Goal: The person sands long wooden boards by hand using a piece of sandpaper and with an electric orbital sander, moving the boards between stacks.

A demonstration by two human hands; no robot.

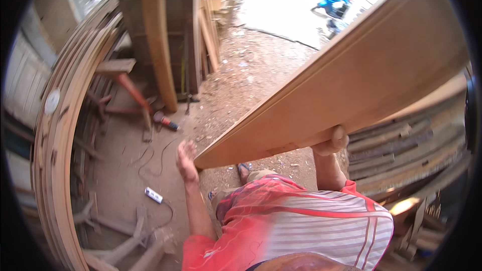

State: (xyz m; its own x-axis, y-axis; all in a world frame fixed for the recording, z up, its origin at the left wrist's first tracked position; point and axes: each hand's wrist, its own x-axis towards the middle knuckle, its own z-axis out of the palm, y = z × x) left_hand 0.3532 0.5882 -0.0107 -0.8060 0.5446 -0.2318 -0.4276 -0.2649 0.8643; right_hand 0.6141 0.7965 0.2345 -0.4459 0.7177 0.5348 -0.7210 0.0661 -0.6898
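A long, wide reddish-brown wooden panel (346, 80) slants up from the middle of the view to the upper right. My right hand (331, 142) grips its lower edge, thumb on the near face, with the other fingers hidden behind the wood. At the panel's lower left end is my left hand (187, 161), fingers stretched upward and the palm side against or close to the corner. Whether that palm presses on the wood I cannot tell.
Long planks (63, 120) stand stacked at the left. A power tool (165, 121) and a white power strip (153, 195) with cords lie on the floor. Stacked timber (401, 155) fills the right. Tall boards (160, 40) lean upright; a blue motorcycle (334, 6) is outside.
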